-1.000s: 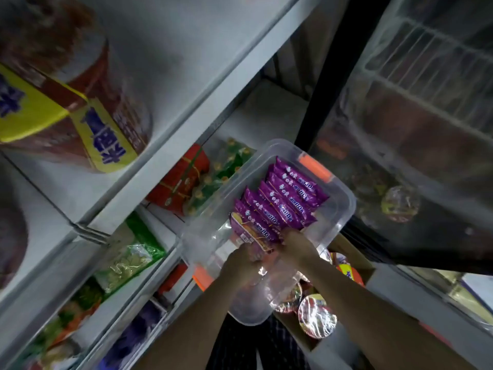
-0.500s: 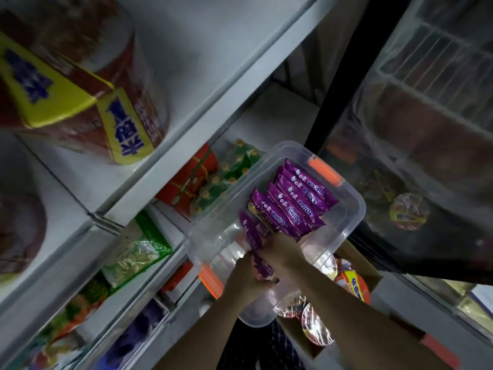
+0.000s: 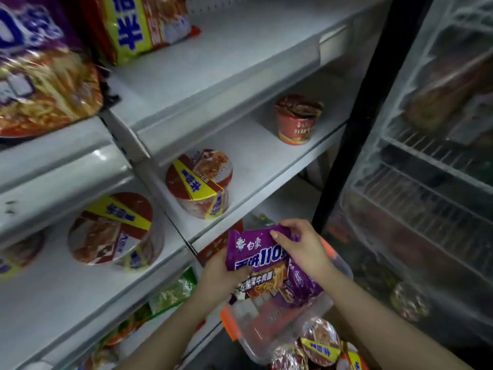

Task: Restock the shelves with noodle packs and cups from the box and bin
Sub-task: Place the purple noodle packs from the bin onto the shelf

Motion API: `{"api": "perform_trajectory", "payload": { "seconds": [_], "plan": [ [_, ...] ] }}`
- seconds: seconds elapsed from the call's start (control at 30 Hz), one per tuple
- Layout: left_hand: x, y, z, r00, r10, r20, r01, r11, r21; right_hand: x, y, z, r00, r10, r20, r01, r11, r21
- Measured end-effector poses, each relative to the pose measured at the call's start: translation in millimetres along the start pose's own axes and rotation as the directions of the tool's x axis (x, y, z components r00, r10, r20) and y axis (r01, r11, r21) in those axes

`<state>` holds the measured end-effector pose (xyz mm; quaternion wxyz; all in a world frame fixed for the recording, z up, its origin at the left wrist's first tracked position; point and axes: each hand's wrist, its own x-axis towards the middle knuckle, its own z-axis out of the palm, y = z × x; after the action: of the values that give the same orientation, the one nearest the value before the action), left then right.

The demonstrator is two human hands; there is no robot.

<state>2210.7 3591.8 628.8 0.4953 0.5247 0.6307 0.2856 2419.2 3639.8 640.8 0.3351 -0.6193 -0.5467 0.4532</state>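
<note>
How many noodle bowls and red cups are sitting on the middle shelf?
Wide yellow-banded bowls: 3 (one is cut off at the left edge)
Tall red cups: 1
Total: 4

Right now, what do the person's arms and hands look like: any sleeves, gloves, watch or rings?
Both forearms are bare as far as the frame shows; no sleeve edge is in view. The left hand and right hand wear no gloves, and no watch, bracelet or ring is visible. The picture is too soft to show finer marks.
</note>
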Motion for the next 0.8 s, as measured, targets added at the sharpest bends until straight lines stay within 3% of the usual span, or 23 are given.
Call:
{"api": "perform_trajectory", "payload": {
  "seconds": [0.1, 0.17, 0.27, 0.33, 0.47, 0.6, 0.7, 0.8],
  "plan": [
    [-26.0, 47.4, -49.1, 0.998, 0.044, -0.043, -0.046, 0.998, -0.047, 2.0, -42.3, -12.9, 0.986, -0.047, 0.162, 0.046, 0.999, 0.006],
    [-51.4, 77.5, -78.8, 0.997, 0.060, -0.056, -0.064, 0.994, -0.086, -6.1, -78.6, -18.8, 0.935, -0.079, 0.345, 0.079, 0.997, 0.014],
    [-93.4, 113.7, -121.6, 0.990, 0.099, -0.099, -0.108, 0.990, -0.091, -18.9, -126.6, -21.6, 0.762, -0.113, 0.637, 0.154, 0.988, -0.010],
    [-121.1, 133.9, -149.2, 0.983, 0.141, -0.119, -0.148, 0.987, -0.058, -24.2, -159.5, -15.0, 0.677, -0.104, 0.729, 0.243, 0.966, -0.088],
    [-174.9, 169.5, -200.1, 0.946, 0.233, -0.228, -0.243, 0.970, -0.017, -36.3, -242.1, 8.8, 0.634, -0.259, 0.729, 0.464, 0.881, -0.090],
    [-222.0, 192.6, -256.6, 0.833, 0.310, -0.459, -0.365, 0.930, -0.035, -62.5, -329.1, 38.4, 0.590, -0.454, 0.668, 0.575, 0.817, 0.048],
    [-245.8, 196.7, -306.0, 0.700, 0.351, -0.623, -0.423, 0.906, 0.035, -71.8, -380.4, 77.2, 0.568, -0.620, 0.541, 0.636, 0.748, 0.188],
    [-248.4, 190.2, -348.0, 0.486, 0.308, -0.818, -0.436, 0.896, 0.078, -70.9, -420.2, 131.7, 0.586, -0.704, 0.401, 0.710, 0.684, 0.164]
  ]
}}
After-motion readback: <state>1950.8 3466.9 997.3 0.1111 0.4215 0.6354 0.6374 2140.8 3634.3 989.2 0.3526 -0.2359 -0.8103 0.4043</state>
